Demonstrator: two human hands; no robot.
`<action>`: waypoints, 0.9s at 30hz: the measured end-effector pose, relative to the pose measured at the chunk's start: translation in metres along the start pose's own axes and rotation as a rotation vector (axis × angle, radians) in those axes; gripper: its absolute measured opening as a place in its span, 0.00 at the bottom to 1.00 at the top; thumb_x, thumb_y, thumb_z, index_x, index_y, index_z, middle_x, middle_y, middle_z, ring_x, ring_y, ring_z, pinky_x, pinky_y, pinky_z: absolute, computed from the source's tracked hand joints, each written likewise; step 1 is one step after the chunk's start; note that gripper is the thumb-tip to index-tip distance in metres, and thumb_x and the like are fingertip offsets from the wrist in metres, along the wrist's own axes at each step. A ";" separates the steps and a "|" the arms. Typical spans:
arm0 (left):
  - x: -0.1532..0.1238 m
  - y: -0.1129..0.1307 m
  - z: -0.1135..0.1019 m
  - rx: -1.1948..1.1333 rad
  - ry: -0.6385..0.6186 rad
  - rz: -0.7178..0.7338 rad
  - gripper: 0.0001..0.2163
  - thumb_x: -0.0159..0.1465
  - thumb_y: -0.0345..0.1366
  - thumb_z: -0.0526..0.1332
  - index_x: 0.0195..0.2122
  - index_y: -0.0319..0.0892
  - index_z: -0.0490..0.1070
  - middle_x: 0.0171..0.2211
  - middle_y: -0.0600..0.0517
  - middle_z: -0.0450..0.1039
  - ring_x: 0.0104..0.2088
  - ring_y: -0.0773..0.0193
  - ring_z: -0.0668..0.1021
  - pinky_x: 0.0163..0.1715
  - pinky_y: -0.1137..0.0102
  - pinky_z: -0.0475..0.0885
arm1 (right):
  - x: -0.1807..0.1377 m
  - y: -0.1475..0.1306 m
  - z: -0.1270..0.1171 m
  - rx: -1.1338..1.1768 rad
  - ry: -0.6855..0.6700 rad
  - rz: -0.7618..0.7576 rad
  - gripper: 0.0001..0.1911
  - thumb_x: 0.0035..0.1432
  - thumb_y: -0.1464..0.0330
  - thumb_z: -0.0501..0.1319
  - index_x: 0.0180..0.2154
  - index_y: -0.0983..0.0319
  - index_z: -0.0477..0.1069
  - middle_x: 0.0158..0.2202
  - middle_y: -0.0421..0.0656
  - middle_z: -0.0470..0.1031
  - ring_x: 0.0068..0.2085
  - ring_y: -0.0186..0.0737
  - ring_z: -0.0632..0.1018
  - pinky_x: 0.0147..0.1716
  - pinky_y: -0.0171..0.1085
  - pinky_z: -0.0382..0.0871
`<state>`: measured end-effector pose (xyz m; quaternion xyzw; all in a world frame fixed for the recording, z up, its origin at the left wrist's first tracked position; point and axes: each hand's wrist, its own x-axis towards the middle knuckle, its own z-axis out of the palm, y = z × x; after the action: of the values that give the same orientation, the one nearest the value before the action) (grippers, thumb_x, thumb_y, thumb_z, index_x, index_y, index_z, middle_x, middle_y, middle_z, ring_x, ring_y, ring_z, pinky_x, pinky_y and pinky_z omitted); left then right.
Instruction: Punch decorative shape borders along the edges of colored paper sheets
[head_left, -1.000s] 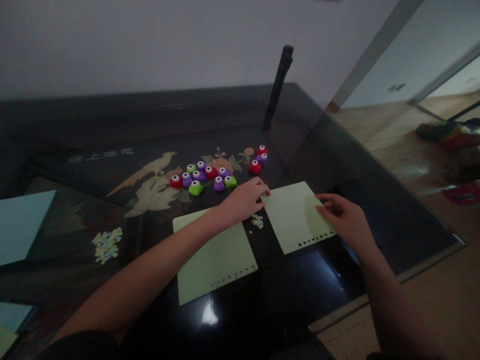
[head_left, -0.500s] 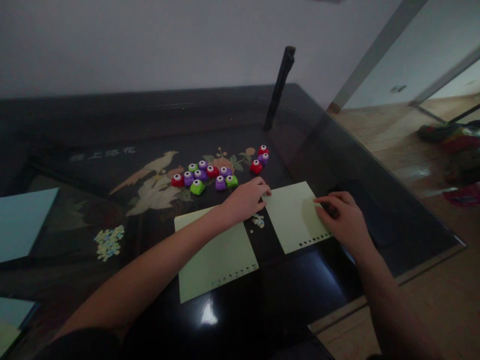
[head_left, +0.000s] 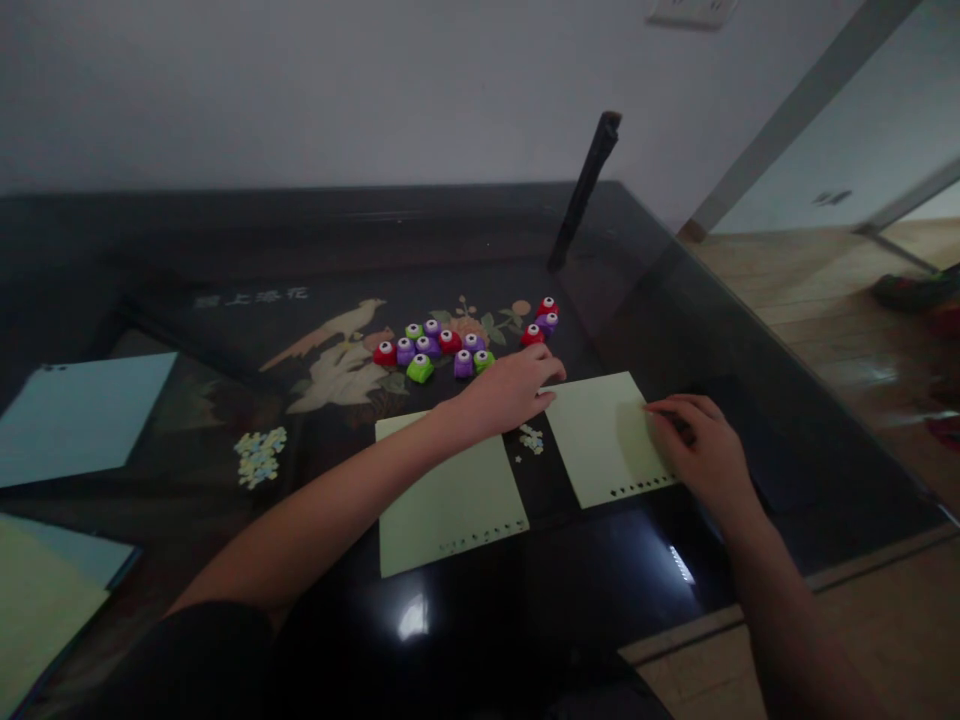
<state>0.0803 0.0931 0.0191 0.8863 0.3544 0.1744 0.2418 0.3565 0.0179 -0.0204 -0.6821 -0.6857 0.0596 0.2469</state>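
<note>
A pale green paper sheet [head_left: 596, 435] with punched holes along its near edge lies between my two hands. At its far left corner, my left hand [head_left: 521, 385] has thumb and fingers curled round the edge. My right hand [head_left: 701, 450] pinches the right edge. Another pale green sheet [head_left: 457, 505] lies under my left forearm, partly hidden by it. Small paper cut-outs [head_left: 532, 440] rest on the dark gap between the sheets. Beyond my left hand sit several red, purple and green craft punches [head_left: 421, 368], with a smaller group of punches [head_left: 533, 335] farther right.
A glossy black table [head_left: 570, 560] bears everything. More cut-outs [head_left: 259, 458] form a pile at left, near a blue sheet [head_left: 90, 415] and yellow paper [head_left: 37, 610]. A dark upright post [head_left: 589, 185] rises at the back. A dark flat object [head_left: 757, 450] lies beyond my right hand.
The view has shifted left and slightly up, so the table's things appear farther right. Both hands keep their places at the right-hand sheet's edges.
</note>
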 end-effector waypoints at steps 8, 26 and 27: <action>-0.068 -0.003 -0.050 0.035 0.031 -0.077 0.08 0.65 0.32 0.57 0.43 0.40 0.72 0.39 0.50 0.76 0.36 0.64 0.76 0.38 0.69 0.69 | 0.007 -0.037 -0.014 0.098 -0.047 -0.090 0.09 0.60 0.63 0.57 0.35 0.59 0.74 0.40 0.48 0.74 0.37 0.44 0.76 0.32 0.41 0.71; -0.181 -0.030 -0.031 0.340 0.098 -0.429 0.22 0.64 0.44 0.61 0.55 0.38 0.67 0.51 0.41 0.67 0.52 0.49 0.70 0.52 0.56 0.67 | 0.038 -0.153 0.052 -0.163 -0.469 -0.733 0.32 0.58 0.56 0.61 0.59 0.67 0.65 0.52 0.56 0.69 0.51 0.58 0.71 0.51 0.53 0.69; -0.181 -0.030 -0.030 0.345 0.088 -0.433 0.22 0.63 0.44 0.61 0.55 0.38 0.66 0.51 0.41 0.67 0.52 0.48 0.70 0.51 0.56 0.68 | 0.038 -0.152 0.053 -0.166 -0.464 -0.714 0.33 0.57 0.56 0.62 0.59 0.67 0.65 0.52 0.57 0.68 0.51 0.58 0.71 0.50 0.53 0.70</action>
<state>-0.0748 -0.0078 0.0025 0.8096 0.5700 0.0943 0.1033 0.1983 0.0586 0.0067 -0.3880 -0.9185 0.0669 0.0359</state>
